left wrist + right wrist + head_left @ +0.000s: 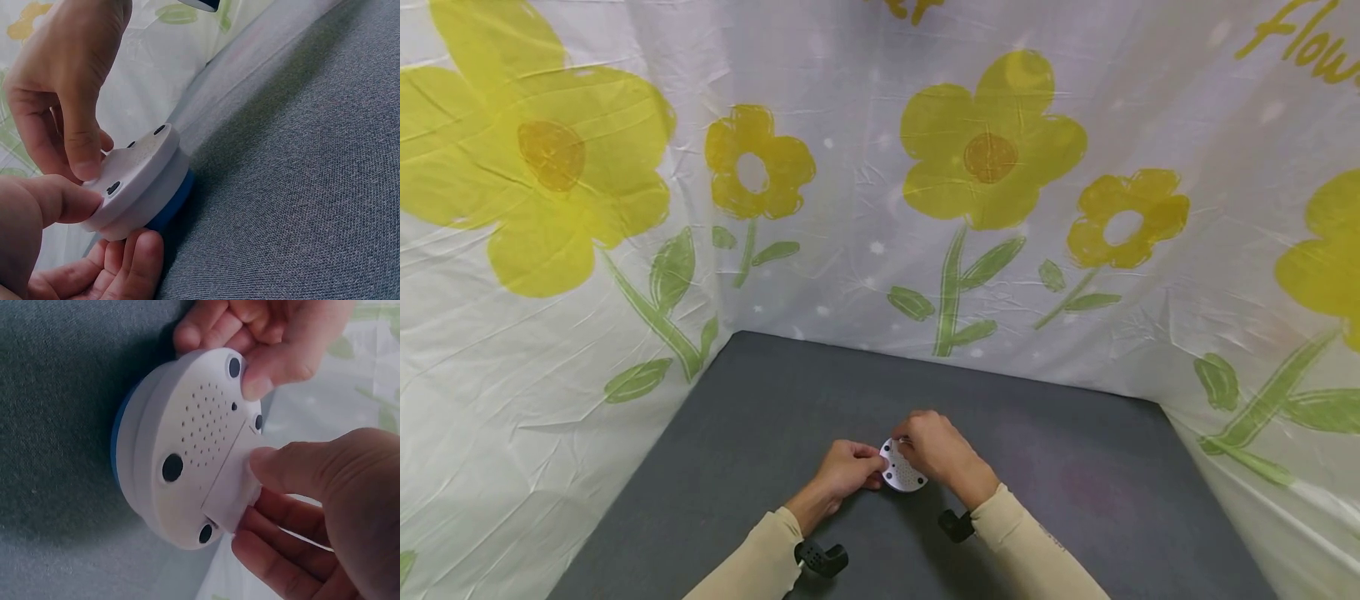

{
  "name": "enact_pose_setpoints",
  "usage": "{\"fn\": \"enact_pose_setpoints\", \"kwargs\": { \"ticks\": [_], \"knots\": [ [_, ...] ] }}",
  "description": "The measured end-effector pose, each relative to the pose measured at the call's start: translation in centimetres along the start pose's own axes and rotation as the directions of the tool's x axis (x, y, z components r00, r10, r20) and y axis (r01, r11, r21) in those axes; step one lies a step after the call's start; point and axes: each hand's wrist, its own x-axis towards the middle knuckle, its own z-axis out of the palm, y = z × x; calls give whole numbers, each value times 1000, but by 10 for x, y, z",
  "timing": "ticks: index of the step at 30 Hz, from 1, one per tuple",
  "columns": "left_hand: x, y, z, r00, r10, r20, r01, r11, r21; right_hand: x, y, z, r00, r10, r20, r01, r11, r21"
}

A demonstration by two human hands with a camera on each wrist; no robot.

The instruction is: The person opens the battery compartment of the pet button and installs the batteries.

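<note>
A round white device (pixel 904 478) lies with its flat base up on the dark table; the base carries a patch of small holes (pixel 203 428) and black round feet (pixel 172 467). Its lower part is blue (pixel 174 205). My left hand (pixel 842 469) grips the rim, thumb on the base and fingers beneath the edge. With thumb and fingers my right hand (pixel 942 450) pinches a rectangular white battery cover (pixel 230 481) at the rim. A dark gap shows at one corner of this cover.
The dark grey tabletop (pixel 820 375) stretches around the hands. A white curtain (pixel 850 275) printed with yellow flowers hangs behind and at both sides. Black wrist straps (pixel 822 558) sit below both hands.
</note>
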Motion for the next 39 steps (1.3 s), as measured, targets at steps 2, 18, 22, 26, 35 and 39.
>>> {"fn": "enact_pose_setpoints", "kwargs": {
  "ticks": [2, 18, 22, 26, 35, 39],
  "knots": [
    [0, 0, 0, 1000, -4, 2, 4, 1000, 3, -1, 1, -2, 1000, 12, -9, -12, 1000, 5],
    [-1, -1, 1, 1000, 7, 3, -7, 1000, 1, -5, 15, -6, 986, 161, 33, -163, 984, 75],
    [0, 0, 0, 1000, 3, 2, -3, 1000, 8, -5, 16, -3, 976, 194, 99, -205, 972, 116],
    [0, 0, -1, 1000, 10, -5, -10, 1000, 29, -3, 17, -4, 979, 187, 86, -196, 974, 114],
    [0, 1, -1, 1000, 17, -3, -17, 1000, 25, -6, 21, -4, 985, 163, 59, -170, 975, 142],
    [-1, 1, -1, 1000, 4, -3, -4, 1000, 28, -11, 30, -3, 980, 194, 41, -198, 970, 144]
  ]
}}
